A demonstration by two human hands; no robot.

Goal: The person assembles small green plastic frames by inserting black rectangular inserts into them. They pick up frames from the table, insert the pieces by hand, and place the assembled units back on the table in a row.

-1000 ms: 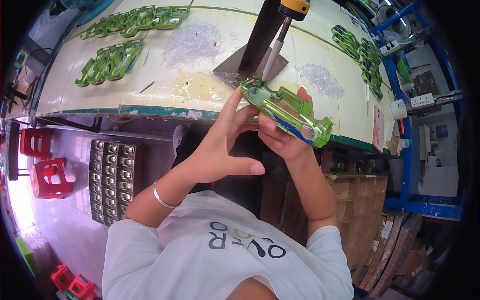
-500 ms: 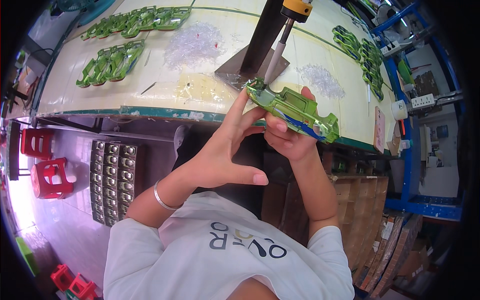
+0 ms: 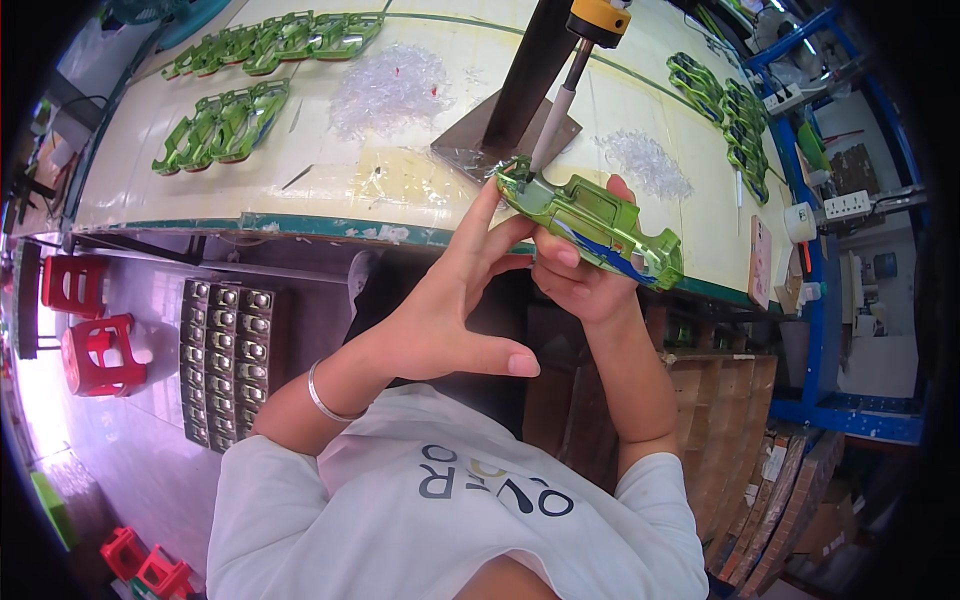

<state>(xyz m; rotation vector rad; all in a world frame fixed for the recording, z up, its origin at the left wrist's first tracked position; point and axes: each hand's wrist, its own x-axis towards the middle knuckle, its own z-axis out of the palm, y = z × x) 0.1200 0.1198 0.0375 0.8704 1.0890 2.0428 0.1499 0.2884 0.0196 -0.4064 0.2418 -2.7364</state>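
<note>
A glossy green toy car body shell [image 3: 590,215] with a blue patch on its side hangs tilted over the table's front edge. My right hand [image 3: 590,270] is closed on its near side and underside, fingertips showing beyond the far side. My left hand [image 3: 440,300] is open, thumb stretched well away; its index fingertip touches the shell's left end, and other fingers reach partly under it, their tips hidden. Coming down from above, a pale rod [image 3: 552,130] under a yellow and black collar [image 3: 599,20] meets the shell's left end; its exact tip is hard to make out.
A dark metal post on a base plate [image 3: 470,140] stands behind the shell. Similar green shells [image 3: 222,125] lie in rows at left and more shells [image 3: 742,125] at right. Piles of clear plastic scraps [image 3: 390,90] flank the post. A phone [image 3: 760,260] lies at the right edge.
The shell, both hands and the rod appear very slightly further right in the picture, along with the post. My hold and finger positions look the same.
</note>
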